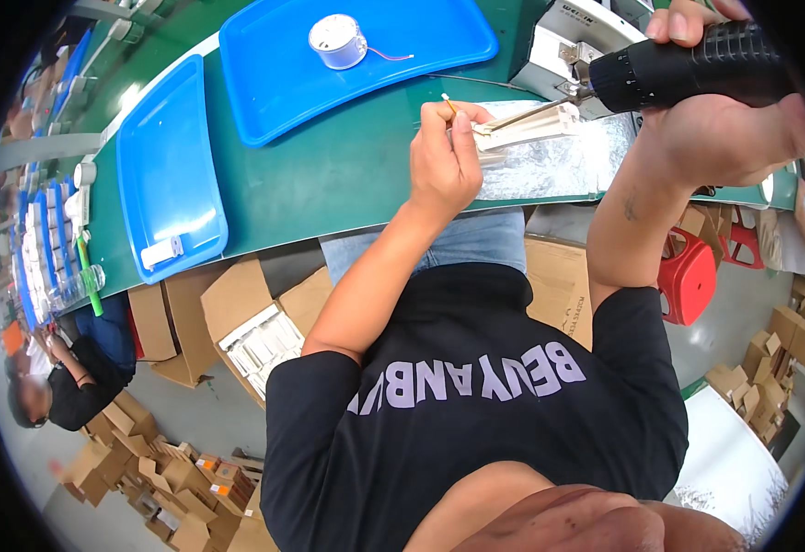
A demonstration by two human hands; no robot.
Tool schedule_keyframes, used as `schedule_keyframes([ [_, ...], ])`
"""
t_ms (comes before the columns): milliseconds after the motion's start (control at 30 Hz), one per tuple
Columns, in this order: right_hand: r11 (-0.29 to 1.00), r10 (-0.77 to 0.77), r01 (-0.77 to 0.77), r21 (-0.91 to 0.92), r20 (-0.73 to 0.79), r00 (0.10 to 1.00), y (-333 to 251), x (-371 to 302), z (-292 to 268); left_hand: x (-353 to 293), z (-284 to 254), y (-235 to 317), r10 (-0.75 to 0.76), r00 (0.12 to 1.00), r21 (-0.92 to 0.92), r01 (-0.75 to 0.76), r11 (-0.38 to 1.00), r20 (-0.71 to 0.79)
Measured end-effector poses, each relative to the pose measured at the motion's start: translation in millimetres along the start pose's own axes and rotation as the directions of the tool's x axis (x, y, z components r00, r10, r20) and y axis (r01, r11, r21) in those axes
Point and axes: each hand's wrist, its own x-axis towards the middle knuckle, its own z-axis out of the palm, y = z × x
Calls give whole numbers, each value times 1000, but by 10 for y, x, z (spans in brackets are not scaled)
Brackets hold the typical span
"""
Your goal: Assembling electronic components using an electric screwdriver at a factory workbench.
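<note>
- Left hand pinching white plastic housing by its left end, over clear film, worktop's near edge.
- Right hand wrapped round black electric screwdriver; bit by left fingers.
- Fastening probably under way; screw seating can't be told.
- Round white unit apart, towards blue tray's far edge.

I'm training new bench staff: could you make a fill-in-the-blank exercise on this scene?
The right hand holds a cylindrical power screwdriver coloured ____.
The round white device lies in a large plastic tray coloured ____.
A red plastic stool shows in the picture's ____ half.

Missing words: black; blue; right.
</note>
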Motion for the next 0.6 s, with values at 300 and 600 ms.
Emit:
schedule_keyframes([
  [300,988,86,-95,122,74,994,12,-47,-136,-23,-26,-2,-82,996,-1,82,997,24],
  [600,952,157,-188,243,144,977,-99,-156,-216,-20,-1,-55,-43,999,-62,44,997,21],
])
